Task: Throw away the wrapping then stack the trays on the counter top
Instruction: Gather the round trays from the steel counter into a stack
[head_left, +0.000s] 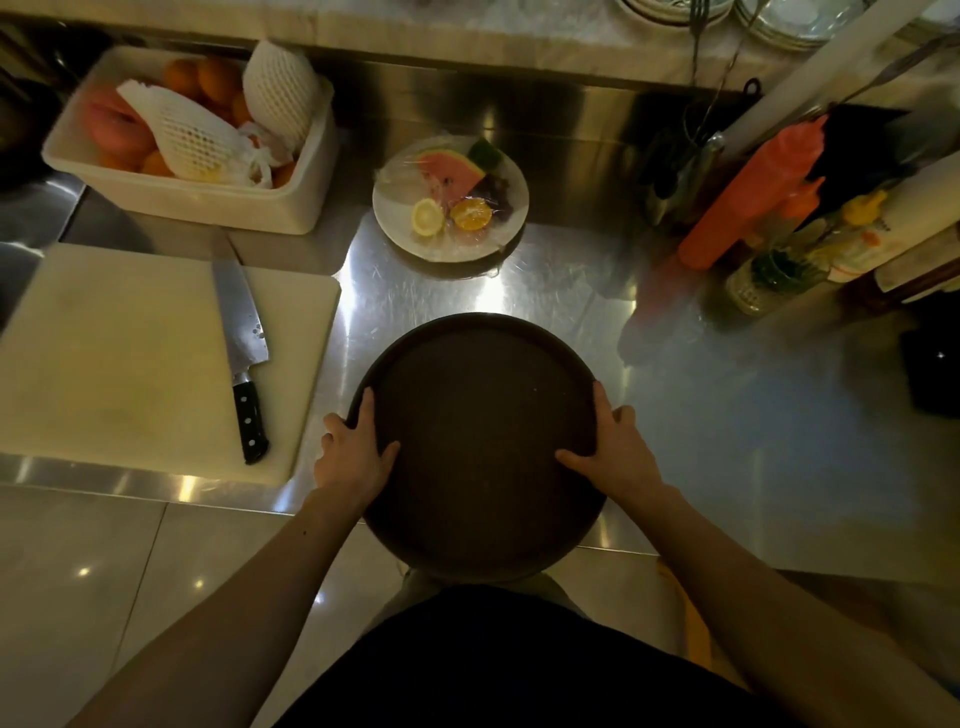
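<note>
A round dark brown tray (478, 415) is held over the front edge of the steel counter (727, 415), its near part overhanging the floor. My left hand (356, 449) grips its left rim, thumb on the inside. My right hand (615, 449) grips the right rim the same way. I cannot tell whether more trays lie under the top one. No loose wrapping shows near the tray.
A white cutting board (130, 364) with a black-handled knife (244, 353) lies left of the tray. Behind are a bin of fruit (208, 202) and a film-covered fruit plate (498, 234). Bottles, including an orange squeeze bottle (748, 192), crowd the right.
</note>
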